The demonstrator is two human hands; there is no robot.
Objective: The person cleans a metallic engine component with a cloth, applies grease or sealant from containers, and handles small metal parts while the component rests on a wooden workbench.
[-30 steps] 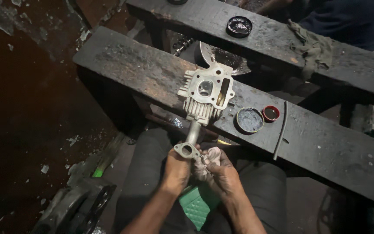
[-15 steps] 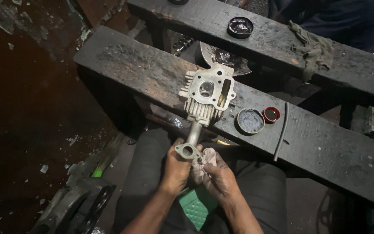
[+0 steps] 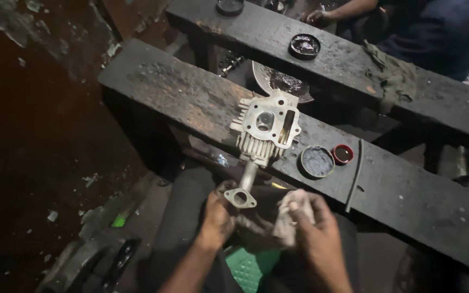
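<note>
Head cam: my left hand (image 3: 216,216) is curled round the flanged intake pipe (image 3: 243,187) of the finned alu cylinder head (image 3: 267,130), which rests on the greasy wooden bench (image 3: 180,92). My right hand (image 3: 313,228) is bunched on a dirty rag (image 3: 287,217), just beside the flange. I'd say steady the pipe firmly w/ left, wipe w/ short strokes. Casting is pale, matte; fins ribbed.

Dark wooden bench (image 3: 180,92), cylinder head (image 3: 267,130), round tin (image 3: 317,161), red cap (image 3: 343,154)
</note>
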